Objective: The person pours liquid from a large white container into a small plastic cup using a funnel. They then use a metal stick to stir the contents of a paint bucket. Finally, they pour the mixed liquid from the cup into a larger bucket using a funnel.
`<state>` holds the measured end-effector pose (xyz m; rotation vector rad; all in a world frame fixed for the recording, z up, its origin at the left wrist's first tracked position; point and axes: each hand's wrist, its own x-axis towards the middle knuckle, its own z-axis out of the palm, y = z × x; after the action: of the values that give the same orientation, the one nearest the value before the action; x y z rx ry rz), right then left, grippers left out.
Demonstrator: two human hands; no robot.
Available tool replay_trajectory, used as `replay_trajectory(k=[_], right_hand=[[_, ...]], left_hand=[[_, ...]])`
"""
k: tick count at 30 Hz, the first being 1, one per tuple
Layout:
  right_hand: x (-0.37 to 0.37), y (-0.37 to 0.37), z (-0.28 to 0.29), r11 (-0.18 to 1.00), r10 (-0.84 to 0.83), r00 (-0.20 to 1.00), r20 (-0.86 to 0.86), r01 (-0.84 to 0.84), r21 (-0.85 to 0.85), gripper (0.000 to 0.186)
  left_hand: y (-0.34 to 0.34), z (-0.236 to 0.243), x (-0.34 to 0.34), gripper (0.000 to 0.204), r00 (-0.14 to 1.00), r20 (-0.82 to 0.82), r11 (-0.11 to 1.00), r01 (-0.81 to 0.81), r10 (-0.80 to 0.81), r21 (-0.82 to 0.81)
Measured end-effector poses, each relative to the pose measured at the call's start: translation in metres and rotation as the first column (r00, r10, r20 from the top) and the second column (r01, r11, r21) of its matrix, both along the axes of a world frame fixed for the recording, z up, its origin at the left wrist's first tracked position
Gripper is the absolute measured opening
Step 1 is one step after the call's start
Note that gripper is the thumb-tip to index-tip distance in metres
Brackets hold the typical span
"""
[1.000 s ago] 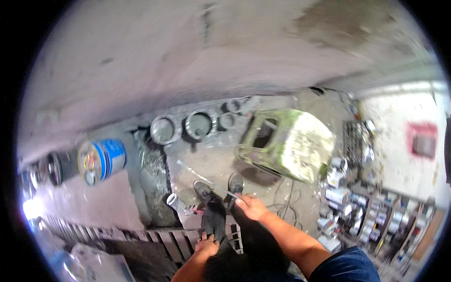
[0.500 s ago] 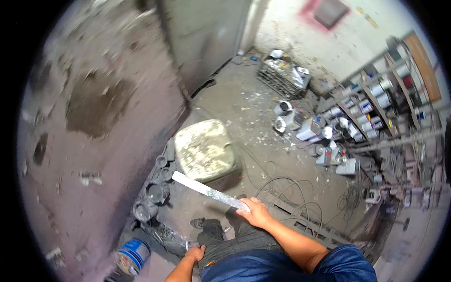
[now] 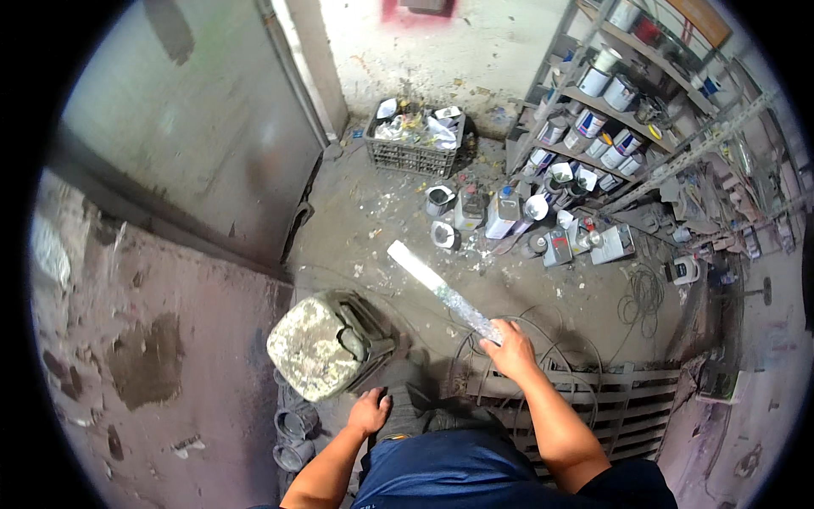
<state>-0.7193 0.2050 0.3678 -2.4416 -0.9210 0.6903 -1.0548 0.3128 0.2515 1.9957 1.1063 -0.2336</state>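
My right hand (image 3: 512,349) is closed round the lower end of a long flat stick (image 3: 431,282). White at its far end, the stick is smeared with grey nearer my fingers and points up and left over the floor. My left hand (image 3: 370,411) hangs beside my left thigh, loosely curled, with nothing visible in it. Closest to that hand is a paint-splattered square stool or upturned container (image 3: 309,343), its pale top blotched with yellow and its side dark. The stick does not touch it.
Paint cans and jugs (image 3: 504,214) stand on the floor before a metal shelf (image 3: 604,102) full of cans. A black crate (image 3: 411,159) sits by the back wall. Cables (image 3: 643,293) coil at the right, near a slatted pallet (image 3: 627,399). Dirty pots (image 3: 294,437) line the left wall.
My view has turned toward the right, toward the shelf and cans. The stick in my right hand now points further upward, away from the stool. My left hand has come up higher in view.
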Motion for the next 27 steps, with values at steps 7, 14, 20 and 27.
replay_trajectory(k=[7, 14, 20, 27], right_hand=[[0.102, 0.054, -0.009, 0.992, -0.129, 0.990, 0.055, 0.128, 0.022, 0.045], [0.212, 0.157, -0.053, 0.977, -0.211, 0.977, -0.010, 0.211, 0.036, 0.048], [0.269, 0.205, -0.059, 0.931, -0.365, 0.911, -0.190, 0.356, -0.084, 0.054], [0.335, 0.248, -0.069, 0.905, -0.425, 0.869, -0.252, 0.416, -0.093, 0.054]], left_hand=[[0.099, -0.029, 0.107, 0.039, 0.973, -0.096, 0.978, 0.210, -0.210, -0.014], [0.242, -0.073, 0.206, 0.043, 0.980, -0.155, 0.990, 0.115, -0.127, -0.078], [0.326, -0.066, 0.267, 0.047, 0.914, -0.340, 0.961, 0.147, -0.222, -0.233], [0.392, -0.077, 0.344, 0.039, 0.914, -0.326, 0.970, 0.224, -0.243, -0.096]])
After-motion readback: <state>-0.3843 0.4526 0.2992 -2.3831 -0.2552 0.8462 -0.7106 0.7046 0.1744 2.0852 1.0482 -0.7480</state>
